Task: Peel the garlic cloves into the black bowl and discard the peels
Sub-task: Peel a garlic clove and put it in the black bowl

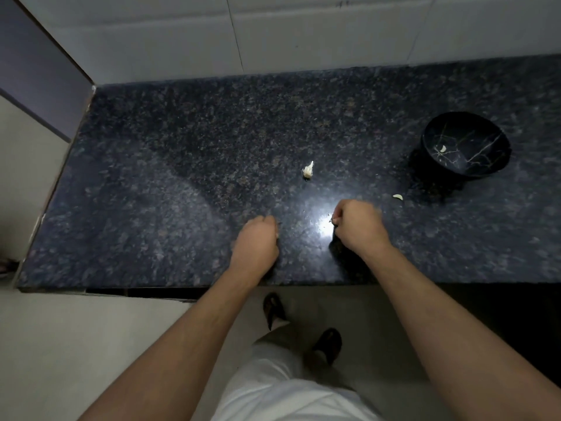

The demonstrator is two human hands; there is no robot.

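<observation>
A black bowl point(485, 170) with pale veins stands at the right of the dark granite counter point(182, 177); one peeled garlic clove point(443, 148) lies inside it. Another clove point(398, 197) lies on the counter just left of the bowl. A white garlic stem piece with papery skin point(308, 171) sits mid-counter, beyond both hands. My right hand point(359, 224) hovers low over the counter, fingers curled, pinching a small thin scrap of peel point(331, 220) at its fingertips. My left hand point(258, 240) is a curled fist resting near the front edge; nothing shows in it.
A tiled wall point(303, 31) backs the counter and a dark panel point(36, 65) closes its left end. The counter's front edge point(151, 287) runs just below my wrists. A bright light glare point(321, 229) lies between my hands. My legs and sandalled feet show below.
</observation>
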